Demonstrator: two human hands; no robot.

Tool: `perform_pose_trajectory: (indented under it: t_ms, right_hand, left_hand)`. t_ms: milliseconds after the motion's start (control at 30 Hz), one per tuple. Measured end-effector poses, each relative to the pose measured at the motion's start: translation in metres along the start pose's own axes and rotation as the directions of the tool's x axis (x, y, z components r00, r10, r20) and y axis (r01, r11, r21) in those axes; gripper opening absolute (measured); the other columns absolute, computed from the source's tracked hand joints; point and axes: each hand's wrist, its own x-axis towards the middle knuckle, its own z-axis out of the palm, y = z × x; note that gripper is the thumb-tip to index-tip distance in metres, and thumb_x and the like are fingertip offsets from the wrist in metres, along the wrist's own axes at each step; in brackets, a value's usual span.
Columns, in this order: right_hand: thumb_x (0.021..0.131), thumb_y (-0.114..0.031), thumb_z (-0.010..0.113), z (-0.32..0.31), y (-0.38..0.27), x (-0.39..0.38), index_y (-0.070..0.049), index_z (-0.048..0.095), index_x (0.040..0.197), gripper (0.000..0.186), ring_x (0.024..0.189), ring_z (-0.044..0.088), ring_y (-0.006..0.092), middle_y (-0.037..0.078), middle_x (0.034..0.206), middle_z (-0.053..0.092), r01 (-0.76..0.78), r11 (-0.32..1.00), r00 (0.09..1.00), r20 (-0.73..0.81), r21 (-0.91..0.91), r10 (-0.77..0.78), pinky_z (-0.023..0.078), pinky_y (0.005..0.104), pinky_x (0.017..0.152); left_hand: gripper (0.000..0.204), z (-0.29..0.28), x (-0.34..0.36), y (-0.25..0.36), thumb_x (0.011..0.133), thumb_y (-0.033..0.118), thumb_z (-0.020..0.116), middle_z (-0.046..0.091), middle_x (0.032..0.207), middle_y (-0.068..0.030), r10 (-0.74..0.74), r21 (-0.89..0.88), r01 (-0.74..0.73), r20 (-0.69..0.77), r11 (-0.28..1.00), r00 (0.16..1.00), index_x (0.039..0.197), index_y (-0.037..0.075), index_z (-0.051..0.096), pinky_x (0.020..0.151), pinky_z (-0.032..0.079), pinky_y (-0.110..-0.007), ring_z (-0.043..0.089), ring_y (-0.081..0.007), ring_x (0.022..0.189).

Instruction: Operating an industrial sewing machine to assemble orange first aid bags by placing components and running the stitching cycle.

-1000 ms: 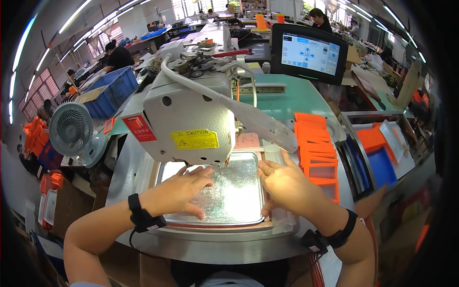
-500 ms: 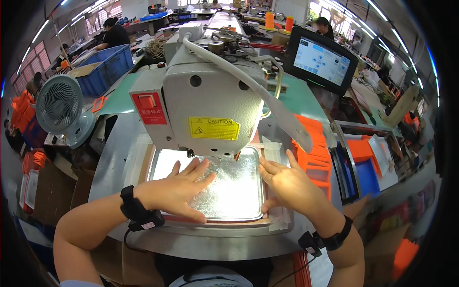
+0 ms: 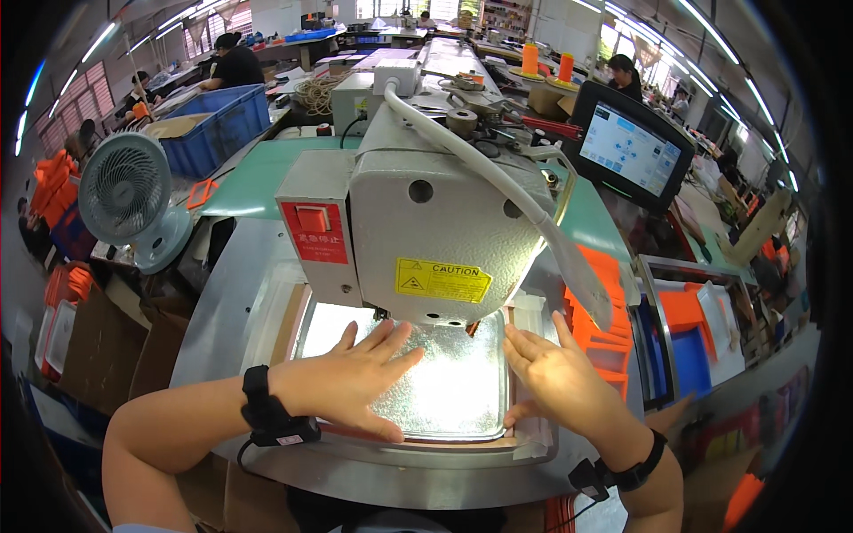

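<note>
A bright silvery sheet with rounded corners (image 3: 453,391) lies flat under the head of a grey industrial sewing machine (image 3: 444,200). My left hand (image 3: 346,377) rests on the left part of the sheet, palm down, its fingers spread. At the sheet's right edge is my right hand (image 3: 555,373), fingers extended and thumb apart, touching the border beside the white tape (image 3: 530,306). Neither hand grips anything. A thin reddish-brown strip shows along the sheet's near edge. The machine head hides the sheet's far part, and glare washes out much of its surface.
Orange frame-shaped pieces (image 3: 604,320) lie right of the sheet. Beyond them stands a metal-edged tray (image 3: 653,266) with blue and orange pieces. A touch screen (image 3: 631,147) sits behind right. To the left are a fan (image 3: 129,191) and a blue crate (image 3: 240,120). Other people sit farther back.
The whole view has shifted, so the machine and sheet appear lower and farther right. Both hands keep nearly the same pose and place on the sheet.
</note>
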Motion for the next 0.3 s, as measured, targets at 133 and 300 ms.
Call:
perform_pose_trajectory:
  t_ms: [133,300]
  right_hand:
    - [0.060,-0.057,0.080,-0.0007,-0.0018,0.0034,0.006,0.053,0.134,0.100,0.134,0.050,0.0265,0.019,0.145,0.051,0.015,0.999,1.000,0.001,-0.031,-0.015,0.024,0.0601,0.117]
    - [0.062,-0.059,0.079,-0.0038,-0.0023,0.0056,0.005,0.053,0.134,0.100,0.135,0.049,0.0264,0.020,0.147,0.049,0.017,0.999,0.999,0.029,-0.032,-0.016,0.022,0.0593,0.118]
  left_hand:
    - [0.112,-0.0075,-0.0032,0.0006,0.079,0.073,0.064,0.008,0.158,-0.0374,-0.030,0.019,0.029,0.038,0.999,0.999,0.152,-0.003,0.025,0.115,0.014,-0.068,0.010,-0.0509,0.148]
    - [0.115,-0.0056,-0.0046,-0.0012,0.078,0.073,0.065,0.009,0.156,-0.0397,-0.011,-0.011,0.011,0.002,1.000,1.000,0.153,-0.004,0.024,0.114,0.015,-0.070,0.014,-0.0531,0.147]
